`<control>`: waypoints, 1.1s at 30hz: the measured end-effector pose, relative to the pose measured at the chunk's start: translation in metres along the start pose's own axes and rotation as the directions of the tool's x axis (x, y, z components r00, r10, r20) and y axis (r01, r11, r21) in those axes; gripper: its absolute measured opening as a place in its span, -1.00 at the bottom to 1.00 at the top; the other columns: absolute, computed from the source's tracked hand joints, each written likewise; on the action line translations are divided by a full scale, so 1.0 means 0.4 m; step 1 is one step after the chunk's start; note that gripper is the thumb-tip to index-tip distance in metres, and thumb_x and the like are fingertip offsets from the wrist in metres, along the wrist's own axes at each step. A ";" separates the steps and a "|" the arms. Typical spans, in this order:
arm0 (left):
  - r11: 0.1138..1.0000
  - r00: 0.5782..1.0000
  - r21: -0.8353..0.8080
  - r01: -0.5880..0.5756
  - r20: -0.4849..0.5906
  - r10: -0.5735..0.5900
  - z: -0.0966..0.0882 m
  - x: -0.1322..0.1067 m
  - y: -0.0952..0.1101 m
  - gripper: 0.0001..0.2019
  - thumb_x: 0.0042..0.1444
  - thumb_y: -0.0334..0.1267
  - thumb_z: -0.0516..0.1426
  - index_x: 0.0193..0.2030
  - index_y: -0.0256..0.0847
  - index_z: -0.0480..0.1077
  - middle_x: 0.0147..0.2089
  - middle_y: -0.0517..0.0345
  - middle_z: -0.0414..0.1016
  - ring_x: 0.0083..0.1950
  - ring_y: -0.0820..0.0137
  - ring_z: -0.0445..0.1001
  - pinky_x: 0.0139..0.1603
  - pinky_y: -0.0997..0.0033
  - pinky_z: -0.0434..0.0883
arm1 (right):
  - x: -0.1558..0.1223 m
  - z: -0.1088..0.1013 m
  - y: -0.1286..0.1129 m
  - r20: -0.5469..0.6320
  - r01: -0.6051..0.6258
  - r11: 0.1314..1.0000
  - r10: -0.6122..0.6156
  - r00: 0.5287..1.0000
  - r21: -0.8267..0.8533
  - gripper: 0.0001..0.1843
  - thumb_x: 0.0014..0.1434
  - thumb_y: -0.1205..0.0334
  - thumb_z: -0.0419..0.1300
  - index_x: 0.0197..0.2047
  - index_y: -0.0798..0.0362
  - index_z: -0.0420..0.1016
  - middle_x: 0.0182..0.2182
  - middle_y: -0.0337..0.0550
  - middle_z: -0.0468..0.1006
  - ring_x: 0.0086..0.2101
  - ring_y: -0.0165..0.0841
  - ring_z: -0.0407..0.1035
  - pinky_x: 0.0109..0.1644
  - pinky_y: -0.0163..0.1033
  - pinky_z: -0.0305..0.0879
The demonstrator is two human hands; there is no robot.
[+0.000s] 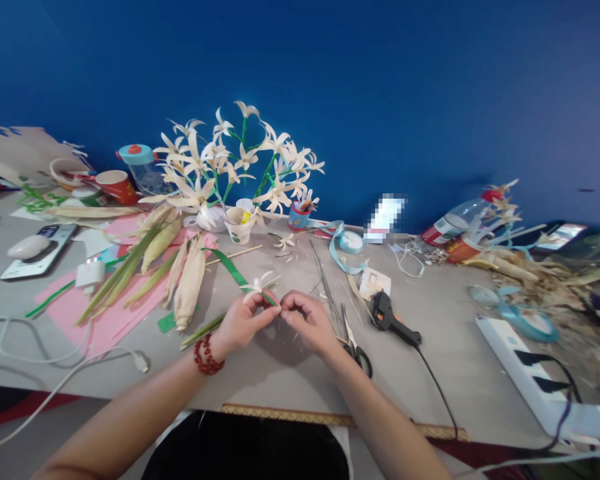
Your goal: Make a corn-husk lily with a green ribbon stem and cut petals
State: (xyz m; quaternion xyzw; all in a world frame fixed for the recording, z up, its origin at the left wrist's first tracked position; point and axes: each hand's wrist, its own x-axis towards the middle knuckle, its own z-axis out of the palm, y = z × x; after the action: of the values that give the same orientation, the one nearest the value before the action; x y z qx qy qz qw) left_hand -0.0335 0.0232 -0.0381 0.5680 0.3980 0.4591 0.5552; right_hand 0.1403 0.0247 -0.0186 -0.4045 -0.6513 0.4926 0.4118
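Over the middle of the table, my left hand [240, 323], with a red bead bracelet on its wrist, pinches a small white husk flower [257, 285]. A bit of green shows at its fingertips. My right hand [310, 323] is closed, thumb against fingers, its tips meeting those of the left hand; what it grips there is too small to make out. A green paper strip [231, 267] runs from behind the flower toward the upper left. Left of it lie pale corn husks [190, 283]. Scissors [357, 353] and thin wires [325, 283] lie by my right hand.
A cup [239, 232] holds tall husk flowers [245, 157] at the back. A black glue gun [393, 320] with its cord lies to the right, beyond it a white power strip [515, 373]. Pink paper [70, 310], cables and a phone [40, 250] occupy the left side.
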 end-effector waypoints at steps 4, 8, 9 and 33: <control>1.000 1.000 -0.023 0.019 0.009 -0.019 0.002 0.001 0.004 -0.79 0.08 -0.15 0.23 -0.34 -0.27 0.44 -0.35 0.15 0.44 -0.27 0.40 0.39 -0.16 0.41 0.36 | 0.000 -0.003 0.003 0.007 0.000 1.000 0.000 1.000 0.021 -0.88 0.04 0.25 0.16 -0.49 0.05 0.35 -0.51 -0.27 0.36 -0.44 -0.39 0.23 -0.31 -0.31 0.16; 0.999 0.999 -0.032 0.027 0.028 -0.026 0.002 0.002 0.014 -0.78 0.08 -0.13 0.23 -0.33 -0.28 0.45 -0.34 0.12 0.44 -0.27 0.38 0.39 -0.17 0.40 0.34 | -0.001 -0.004 0.004 0.016 -0.021 0.998 0.020 1.000 0.051 -0.86 0.06 0.22 0.18 -0.48 0.05 0.35 -0.50 -0.26 0.35 -0.44 -0.39 0.22 -0.33 -0.31 0.15; 0.999 0.999 -0.032 0.029 0.031 -0.028 0.002 0.002 0.016 -0.78 0.08 -0.13 0.23 -0.33 -0.28 0.45 -0.35 0.12 0.44 -0.27 0.38 0.38 -0.17 0.40 0.34 | -0.001 -0.004 0.004 0.017 -0.024 0.998 0.023 1.000 0.055 -0.86 0.06 0.22 0.18 -0.47 0.05 0.36 -0.50 -0.26 0.35 -0.44 -0.39 0.21 -0.33 -0.31 0.14; 0.966 0.984 0.259 0.018 0.166 -0.063 0.006 -0.001 0.010 -0.82 0.11 -0.21 0.16 -0.33 -0.30 0.48 -0.37 0.13 0.51 -0.31 0.35 0.41 -0.25 0.41 0.35 | 0.008 -0.004 -0.005 -0.015 -0.119 0.992 0.120 0.993 0.047 -0.81 0.09 0.10 0.29 -0.35 0.04 0.46 -0.42 -0.20 0.52 -0.42 -0.37 0.36 -0.34 -0.29 0.27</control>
State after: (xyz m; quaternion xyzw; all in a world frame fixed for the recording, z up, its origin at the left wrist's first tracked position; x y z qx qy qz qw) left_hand -0.0316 0.0220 -0.0341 0.6643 0.4160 0.3411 0.5189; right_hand 0.1404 0.0279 -0.0159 -0.4375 -0.6107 0.5277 0.3966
